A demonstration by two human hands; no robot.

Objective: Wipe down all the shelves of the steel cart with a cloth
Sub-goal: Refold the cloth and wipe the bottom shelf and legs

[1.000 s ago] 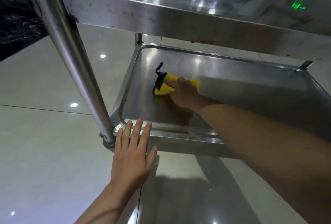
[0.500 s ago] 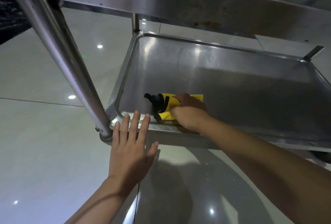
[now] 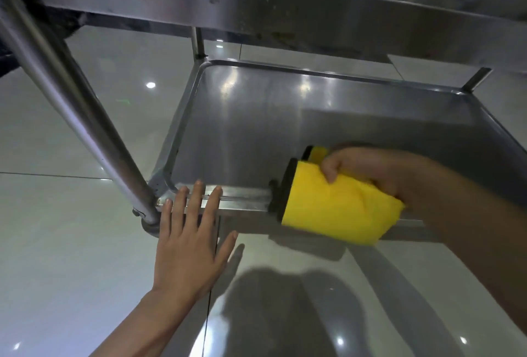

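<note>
The steel cart's bottom shelf point(image 3: 256, 128) is a shallow tray with a raised rim, seen from above its near edge. My right hand point(image 3: 368, 168) grips a yellow cloth with a black border point(image 3: 330, 205). The cloth hangs over the shelf's front rim, lifted off the tray floor. My left hand point(image 3: 191, 239) lies flat with its fingers spread, the fingertips resting on the front rim near the left corner. The upper shelf point(image 3: 256, 6) spans the top of the view.
A slanted steel leg point(image 3: 71, 111) runs from the upper left down to the shelf's front left corner. Rear posts point(image 3: 198, 43) stand at the back corners. Glossy pale floor tiles point(image 3: 57, 271) surround the cart.
My right hand pulled the cloth toward me from the middle of the tray, then lifted it over the front rim and to the right. My left hand stayed on the front rim.
</note>
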